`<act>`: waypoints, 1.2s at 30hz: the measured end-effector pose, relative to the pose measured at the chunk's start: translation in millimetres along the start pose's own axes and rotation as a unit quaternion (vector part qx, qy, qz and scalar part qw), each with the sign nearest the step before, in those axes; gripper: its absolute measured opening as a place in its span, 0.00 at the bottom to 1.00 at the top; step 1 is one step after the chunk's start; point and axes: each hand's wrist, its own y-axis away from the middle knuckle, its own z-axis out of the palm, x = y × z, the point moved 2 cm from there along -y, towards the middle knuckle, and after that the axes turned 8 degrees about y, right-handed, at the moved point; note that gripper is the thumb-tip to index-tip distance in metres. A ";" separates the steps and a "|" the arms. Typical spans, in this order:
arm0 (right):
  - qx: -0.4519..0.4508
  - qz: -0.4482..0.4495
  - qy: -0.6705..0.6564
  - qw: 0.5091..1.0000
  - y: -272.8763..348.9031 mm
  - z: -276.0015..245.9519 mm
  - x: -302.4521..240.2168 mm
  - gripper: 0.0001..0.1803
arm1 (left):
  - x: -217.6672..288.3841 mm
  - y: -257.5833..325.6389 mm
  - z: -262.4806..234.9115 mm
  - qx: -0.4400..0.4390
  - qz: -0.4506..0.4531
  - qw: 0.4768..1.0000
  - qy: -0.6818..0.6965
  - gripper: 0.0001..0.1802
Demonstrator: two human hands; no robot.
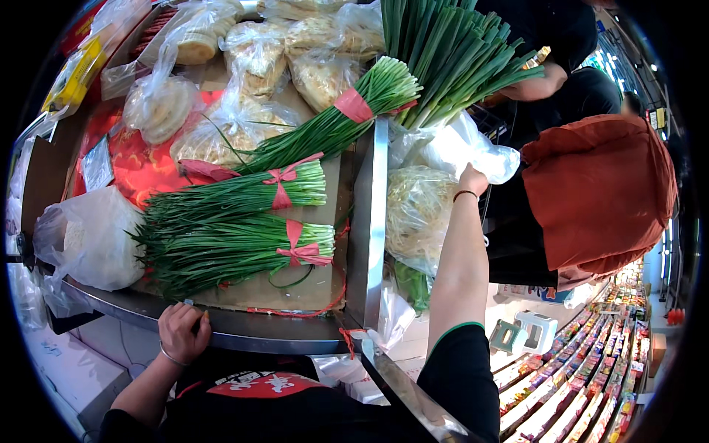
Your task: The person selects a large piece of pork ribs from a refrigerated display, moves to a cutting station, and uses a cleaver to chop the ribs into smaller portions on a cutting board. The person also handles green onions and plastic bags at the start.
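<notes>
Head view, right hand (pixel 474 179) gripping bag (pixel 461 144), crosswise

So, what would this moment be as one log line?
left hand: by metal counter edge; right hand: touching white plastic bag; nearby: tied green bundles, bagged flatbreads

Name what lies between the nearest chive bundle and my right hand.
The head view shows a metal divider, then a clear bag of pale strands.

We've got chive bundles (pixel 221 246) left of centre, bagged flatbreads (pixel 157 112) behind, upper left; right of the divider (pixel 366 229), bean sprouts (pixel 421 214) below plastic bag (pixel 461 145), leeks (pixel 443 55) above.
</notes>
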 end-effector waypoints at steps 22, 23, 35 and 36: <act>0.018 -0.288 0.072 0.955 230.8 -160.6 70.0 0.17 | -4.5 13.4 -21.0 -0.029 0.014 0.998 0.048 0.07; -0.026 -0.293 0.085 0.952 267.0 -181.1 81.5 0.16 | -4.4 14.9 -24.1 -0.030 0.024 0.998 0.055 0.08; -0.421 -0.306 -0.192 0.832 625.2 -267.6 -88.0 0.12 | 67.1 24.5 -68.9 -0.512 -0.016 0.635 0.579 0.21; -0.371 -0.304 -0.217 0.850 635.4 -255.5 -115.0 0.10 | 60.4 19.7 -82.3 -0.510 -0.120 0.628 0.575 0.20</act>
